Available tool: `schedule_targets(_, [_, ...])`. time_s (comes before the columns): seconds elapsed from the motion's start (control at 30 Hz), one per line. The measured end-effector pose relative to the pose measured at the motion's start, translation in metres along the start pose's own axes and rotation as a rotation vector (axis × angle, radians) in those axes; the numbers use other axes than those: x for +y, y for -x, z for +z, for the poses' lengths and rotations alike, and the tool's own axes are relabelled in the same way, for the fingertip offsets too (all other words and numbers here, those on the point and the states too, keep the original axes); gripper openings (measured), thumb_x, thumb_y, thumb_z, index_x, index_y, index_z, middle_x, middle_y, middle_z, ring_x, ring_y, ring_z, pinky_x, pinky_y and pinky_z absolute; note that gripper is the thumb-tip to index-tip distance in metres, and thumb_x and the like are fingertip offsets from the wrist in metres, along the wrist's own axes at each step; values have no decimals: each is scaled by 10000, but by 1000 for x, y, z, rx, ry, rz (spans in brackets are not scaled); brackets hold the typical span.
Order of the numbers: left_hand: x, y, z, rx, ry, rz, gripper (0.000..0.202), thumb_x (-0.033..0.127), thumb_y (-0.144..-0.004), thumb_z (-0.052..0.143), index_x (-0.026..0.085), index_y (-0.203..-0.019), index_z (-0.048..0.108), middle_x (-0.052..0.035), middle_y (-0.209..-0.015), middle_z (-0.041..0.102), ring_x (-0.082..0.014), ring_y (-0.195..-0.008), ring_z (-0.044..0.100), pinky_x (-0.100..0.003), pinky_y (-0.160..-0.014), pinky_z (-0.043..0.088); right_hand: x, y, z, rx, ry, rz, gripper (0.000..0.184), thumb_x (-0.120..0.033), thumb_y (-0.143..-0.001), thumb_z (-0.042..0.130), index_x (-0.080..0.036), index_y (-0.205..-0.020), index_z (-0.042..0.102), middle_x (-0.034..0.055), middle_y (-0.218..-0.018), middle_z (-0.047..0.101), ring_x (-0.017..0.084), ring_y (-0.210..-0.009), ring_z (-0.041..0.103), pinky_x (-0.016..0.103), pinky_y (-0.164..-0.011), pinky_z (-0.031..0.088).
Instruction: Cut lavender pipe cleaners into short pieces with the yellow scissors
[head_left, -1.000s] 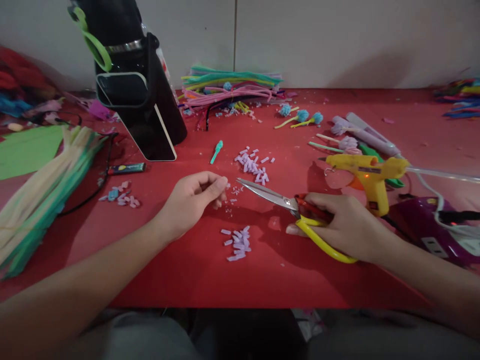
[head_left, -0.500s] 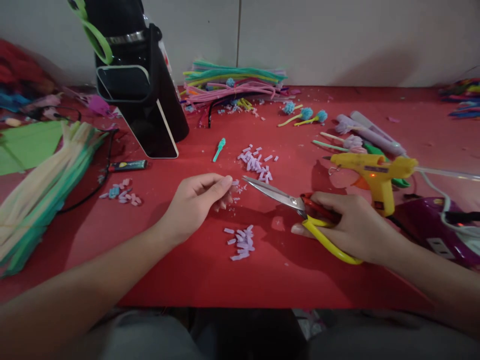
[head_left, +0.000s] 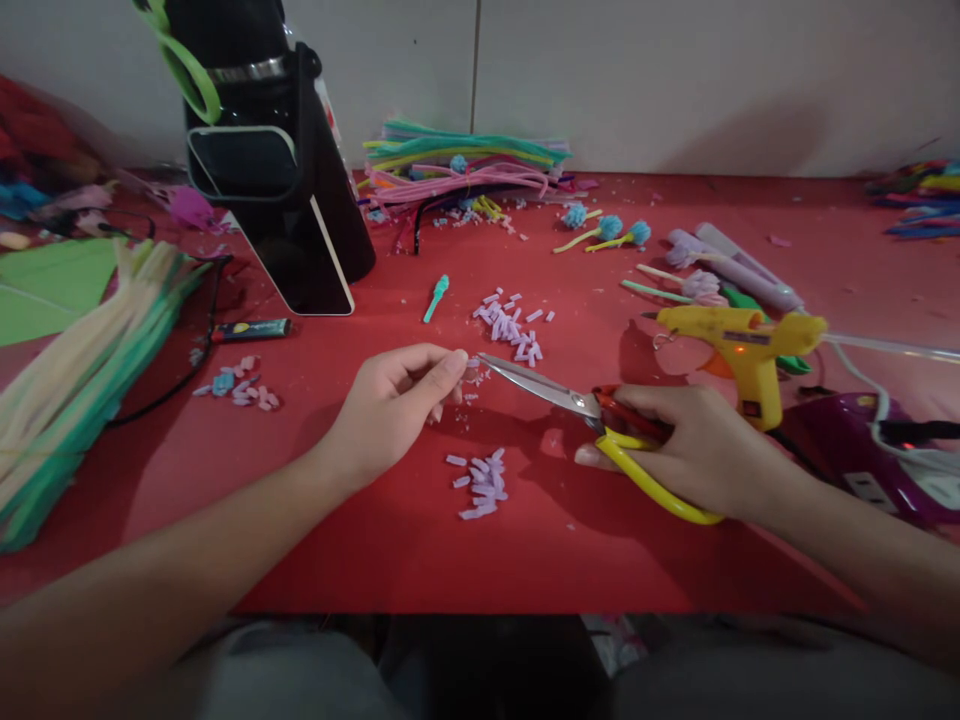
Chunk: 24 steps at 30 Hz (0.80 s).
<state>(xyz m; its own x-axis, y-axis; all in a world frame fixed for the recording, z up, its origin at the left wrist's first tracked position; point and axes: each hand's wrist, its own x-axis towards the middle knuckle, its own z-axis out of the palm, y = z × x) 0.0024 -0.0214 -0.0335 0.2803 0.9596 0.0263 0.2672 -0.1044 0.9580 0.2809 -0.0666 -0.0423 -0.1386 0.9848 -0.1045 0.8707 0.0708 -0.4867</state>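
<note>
Left hand (head_left: 390,405) half-curled, thumb and forefinger pinching a tiny lilac bit (head_left: 471,367) mid-table. Right hand (head_left: 701,445) clenched round one pair of scissors (head_left: 551,392), tips at the bit. Two lilac piles: near pile (head_left: 480,485), far pile (head_left: 512,325). One glue gun (head_left: 742,345).

the flat red table cover (head_left: 360,540) is plain, no pattern. on it the long yellow-handled metal scissors (head_left: 551,390) have silver blades and a second loop in red (mostly hidden). just left of the blade tips is a tiny lilac fuzzy bit (head_left: 470,368). the near heap of short lilac fuzzy cuttings (head_left: 480,485) and the far heap of short lilac fuzzy cuttings (head_left: 511,325) match it. right, the yellow plastic glue gun (head_left: 742,345) carries an orange part. far, the stack of long fuzzy wires (head_left: 465,165) mixes green, pink and yellow. left, the bundle of long fuzzy stems (head_left: 82,370) runs cream to teal.
</note>
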Motion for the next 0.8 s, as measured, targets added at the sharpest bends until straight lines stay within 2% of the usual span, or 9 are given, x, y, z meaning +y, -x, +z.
schedule_targets(0.13, [2, 0, 0, 0, -21, 0, 337, 395, -947, 573, 179, -696, 633, 30, -565, 509, -87, -533, 441, -245, -546, 355, 2, -1, 0, -16, 2, 18, 650, -829, -635, 649, -219, -628, 425, -47, -602, 293, 116, -587, 266, 270, -501, 270])
schedule_targets(0.53, [2, 1, 0, -8, -18, 1, 315, 373, -953, 576, 164, -731, 653, 34, -594, 533, -64, -540, 442, -208, -558, 370, 5, -3, 0, -27, 7, 35, 647, -820, -633, 649, -213, -610, 424, -46, -588, 283, 114, -588, 261, 273, -492, 247])
schedule_targets(0.67, [1, 0, 1, -1, 57, -20, 314, 356, -953, 577, 162, -710, 622, 34, -612, 547, -48, -512, 438, -201, -520, 350, 3, -1, -1, -21, -7, 37, 643, -797, -655, 654, -220, -617, 373, -50, -614, 267, 112, -596, 242, 274, -506, 251])
schedule_targets(0.8, [4, -1, 2, -8, 76, -48, 336, 326, -956, 566, 152, -671, 606, 24, -608, 566, -43, -490, 446, -202, -484, 329, 1, 0, -1, -11, -2, 26, 634, -803, -649, 654, -222, -624, 401, -51, -602, 279, 112, -584, 241, 274, -500, 257])
